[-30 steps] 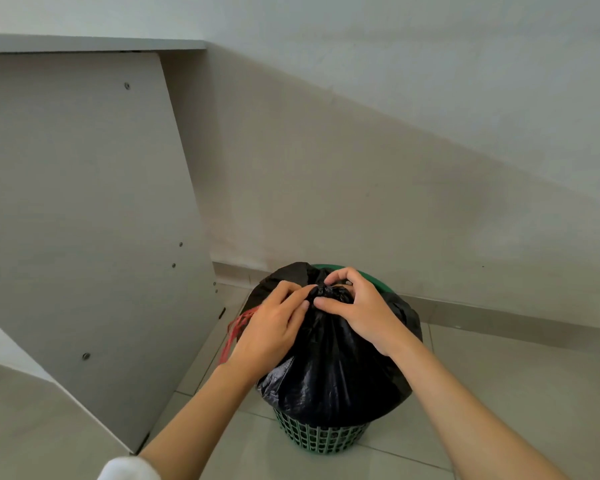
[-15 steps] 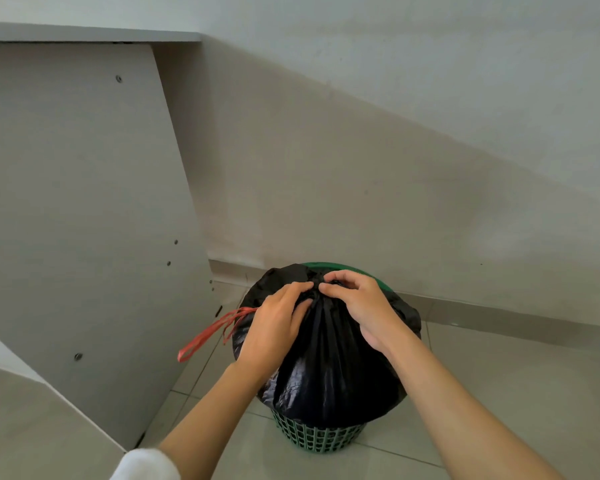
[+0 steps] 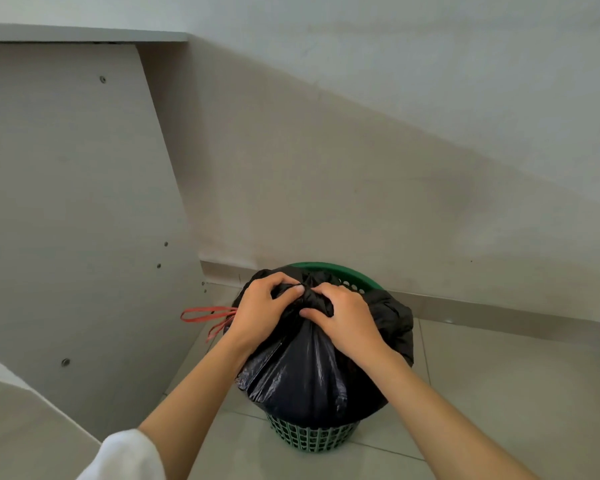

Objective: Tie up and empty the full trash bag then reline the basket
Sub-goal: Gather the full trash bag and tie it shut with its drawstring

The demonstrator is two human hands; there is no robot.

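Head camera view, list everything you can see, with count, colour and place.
trash bag: one, black, in the basket, top gathered
basket: one, green, on the floor by the wall
drawstring: one, red, looping out at the bag's left
panel: one, pale grey, left
wall: one, white, behind
floor: one, pale tiles
sleeve: one, white, bottom left
hands: two, left hand and right hand, gripping the bag's top

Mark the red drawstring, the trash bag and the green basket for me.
red drawstring (image 3: pixel 208 308): head view, upper strand of the loop left of the bag.
trash bag (image 3: pixel 309 375): head view, front of its black side below the gathered neck.
green basket (image 3: pixel 309 438): head view, lattice wall below the bag.
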